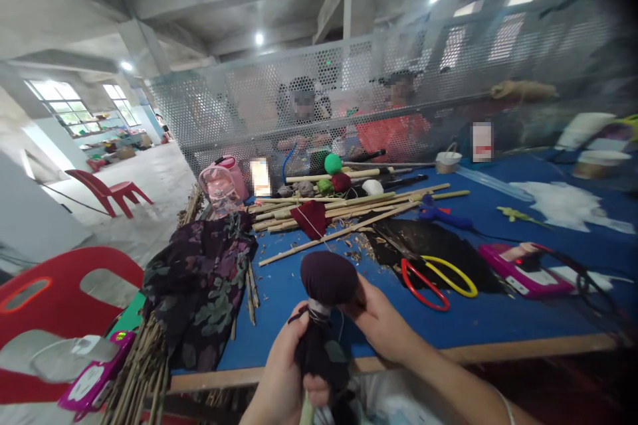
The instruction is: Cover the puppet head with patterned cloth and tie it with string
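Observation:
A dark cloth-covered ball (327, 277) stands upright above the table's front edge, its neck bound with pale thread (319, 311). Below the binding, the loose dark cloth (323, 355) hangs in folds, and a pale green stick (306, 408) shows beneath it. My left hand (289, 352) is closed around the gathered cloth and stick, thumb at the neck. Against the ball's lower right side, my right hand (373, 312) is closed on it, with its fingertips hidden behind. A loose strand of thread hangs between the hands.
Scissors (426, 282) with red and yellow handles lie on black cloth to the right, near a blue glue gun (446, 214). Wooden sticks (349, 212) and yarn balls cross the middle. Patterned dark cloth (204, 285) covers the left corner. People sit behind the perforated metal screen (239, 119).

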The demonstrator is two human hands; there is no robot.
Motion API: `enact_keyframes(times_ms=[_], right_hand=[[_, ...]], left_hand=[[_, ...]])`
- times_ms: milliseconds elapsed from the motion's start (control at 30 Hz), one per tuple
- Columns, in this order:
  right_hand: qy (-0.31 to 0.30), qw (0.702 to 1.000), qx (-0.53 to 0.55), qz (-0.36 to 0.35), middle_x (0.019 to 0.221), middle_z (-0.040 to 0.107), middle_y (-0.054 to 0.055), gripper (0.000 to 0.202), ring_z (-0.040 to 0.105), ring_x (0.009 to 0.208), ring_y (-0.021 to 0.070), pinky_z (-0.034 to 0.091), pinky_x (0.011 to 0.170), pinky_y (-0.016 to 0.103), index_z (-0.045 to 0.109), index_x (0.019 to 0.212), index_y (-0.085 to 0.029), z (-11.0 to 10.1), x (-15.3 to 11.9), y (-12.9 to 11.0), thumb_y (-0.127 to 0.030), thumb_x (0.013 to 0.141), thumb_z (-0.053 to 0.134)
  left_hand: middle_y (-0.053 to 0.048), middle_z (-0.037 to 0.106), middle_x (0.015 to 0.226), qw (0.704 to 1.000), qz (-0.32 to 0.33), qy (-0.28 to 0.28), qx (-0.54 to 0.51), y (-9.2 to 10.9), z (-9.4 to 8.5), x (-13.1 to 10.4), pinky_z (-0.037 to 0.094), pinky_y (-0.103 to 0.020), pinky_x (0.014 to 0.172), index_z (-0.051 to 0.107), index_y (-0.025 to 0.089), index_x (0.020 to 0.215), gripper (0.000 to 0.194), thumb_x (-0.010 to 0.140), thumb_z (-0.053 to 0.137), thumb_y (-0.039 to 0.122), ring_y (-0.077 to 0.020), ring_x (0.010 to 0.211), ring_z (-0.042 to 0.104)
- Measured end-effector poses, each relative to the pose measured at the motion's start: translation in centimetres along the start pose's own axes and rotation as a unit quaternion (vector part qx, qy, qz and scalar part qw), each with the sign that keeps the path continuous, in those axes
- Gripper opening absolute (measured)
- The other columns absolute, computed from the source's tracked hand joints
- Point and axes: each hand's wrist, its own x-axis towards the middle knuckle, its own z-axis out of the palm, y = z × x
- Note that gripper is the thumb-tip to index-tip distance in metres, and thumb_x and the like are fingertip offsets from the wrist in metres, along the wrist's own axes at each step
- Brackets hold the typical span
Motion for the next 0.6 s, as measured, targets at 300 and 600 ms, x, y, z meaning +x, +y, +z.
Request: enact_keyframes(times_ms=[300,600], right_hand=[[0.012,0.99,-0.14,-0.034,0.123,0.058,0.014,0.05,0.055,0.113,0.0234,0.038,0.101,0.043,0.037,0.135,-0.016,-2.2,1.0,1.7,-0.021,0.086,0.045],[0.037,0.976,-0.212,0.034,0.102,0.068,0.012,0.056,0.064,0.095,0.0235,0.042,0.095,0.043,0.033,0.136,-0.014,-2.5,0.7,4.3,-0.01,0.08,0.039]], left_hand=[[0.001,0.056,0.049,0.999,-0.032,0.001,0.042,-0.3,-1.4,3.2,0.032,-0.02,0.032,0.061,0.013,0.096,0.045,0.077,0.05,0.053,-0.0089,0.031,0.042],[-0.014,0.05,0.132,0.72,0.451,0.284,0.445,0.9,-2.3,3.6,0.029,-0.041,0.106,0.054,0.017,0.122,0.046,0.086,0.044,0.044,-0.025,0.125,0.042]])
